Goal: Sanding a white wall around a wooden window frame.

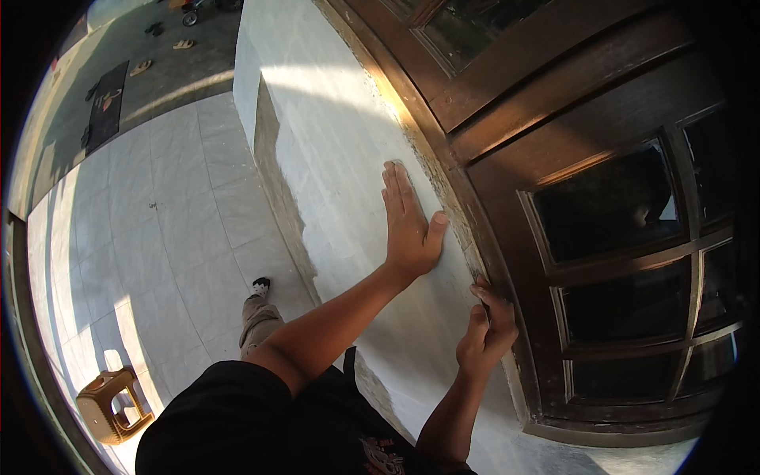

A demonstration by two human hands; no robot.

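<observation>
My left hand [411,222] lies against the white-coated wall [350,196], its fingers extended side by side and the thumb spread away. No object shows in it, though what may be under the palm is hidden. Lower right, my right hand [490,335] has bent fingers, with the fingertips at the rough strip between the wall and the brown wooden window frame [496,237]. Whether it pinches something small I cannot tell. Bare grey cement [285,184] shows along the wall's lower edge.
Glass panes [605,202] sit in the wooden frame at the right. On the tiled floor [178,208], a brown plastic stool [113,407] stands at lower left. Beyond the tiles lie a dark mat [108,104] and several sandals [141,68]. One socked foot [261,287] is near the wall.
</observation>
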